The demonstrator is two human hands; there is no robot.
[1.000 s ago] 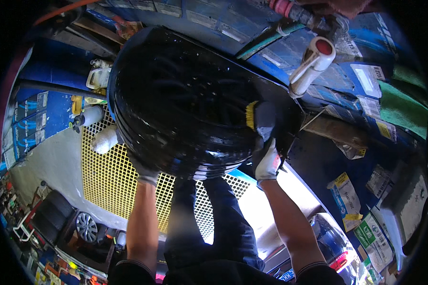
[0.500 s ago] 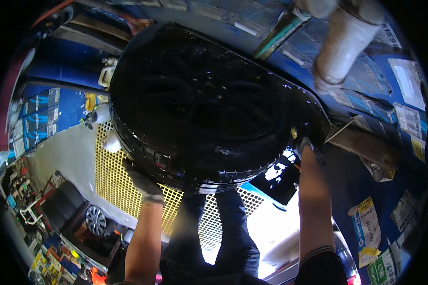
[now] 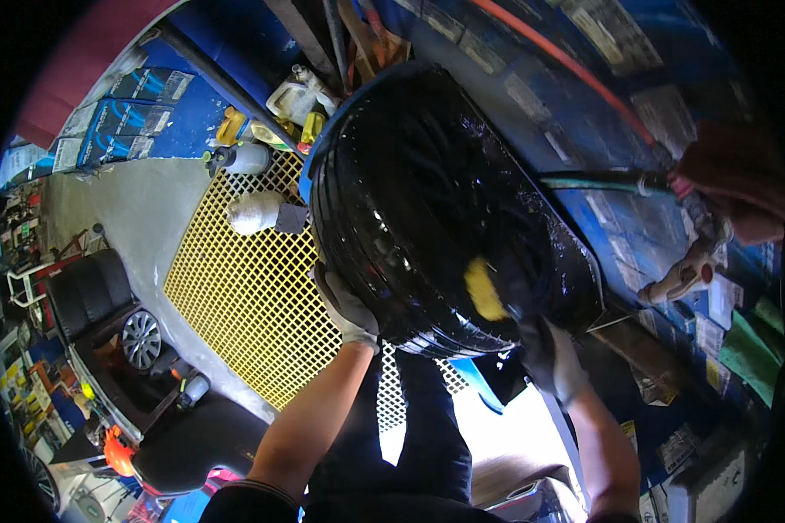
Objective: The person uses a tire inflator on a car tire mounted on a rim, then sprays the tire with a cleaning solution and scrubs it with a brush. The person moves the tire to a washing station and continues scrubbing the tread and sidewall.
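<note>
Over the yellow grating (image 3: pixel 235 288), your gloved left hand (image 3: pixel 347 307) cupped the wet black tyre (image 3: pixel 427 209) from below, fingers spread on the tread. Your right hand (image 3: pixel 551 357) gripped its lower edge by the yellow sticker (image 3: pixel 484 289), tyre tilted at chest height.

A glossy black tyre (image 3: pixel 427 209) with ribbed tread is filling the frame's centre, showing a yellow patch (image 3: pixel 484 289) at lower right; grey gloves are covering the left hand (image 3: pixel 347 307) and right hand (image 3: pixel 551 357); a yellow grid-patterned floor grating (image 3: pixel 244 296) is glowing at centre left; an orange hose (image 3: pixel 576 74) is crossing the upper right
</note>
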